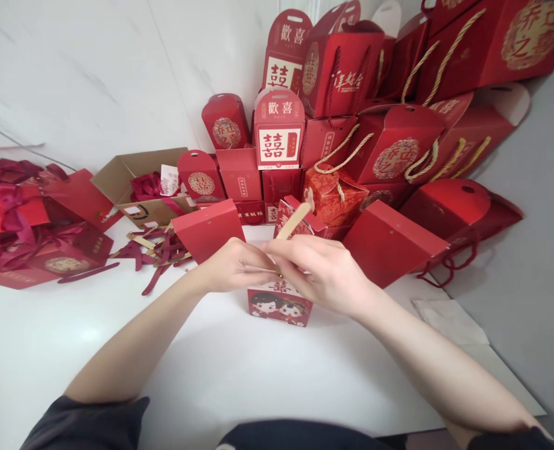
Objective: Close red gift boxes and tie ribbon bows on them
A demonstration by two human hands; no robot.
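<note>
A small red gift box (280, 307) with a cartoon couple and a double-happiness sign stands upright on the white table. Above its top, my left hand (238, 265) is closed, pinching a thin pale edge that looks like part of the box's top. My right hand (326, 269) meets it there, fingers closed around a beige strap (294, 221) whose free end sticks up past the knuckles. A small gold stud shows between the hands. Red panels (208, 230) spread out to the left and right (393, 242) behind my hands. My fingers hide the box's upper edge.
Several maroon and beige straps (164, 253) lie in a loose pile at left. Behind them sits an open cardboard box (140, 162). Red gift boxes (279, 131) are stacked along the wall, more (65, 253) with ribbons at far left. Pale sheets (450, 320) lie at right.
</note>
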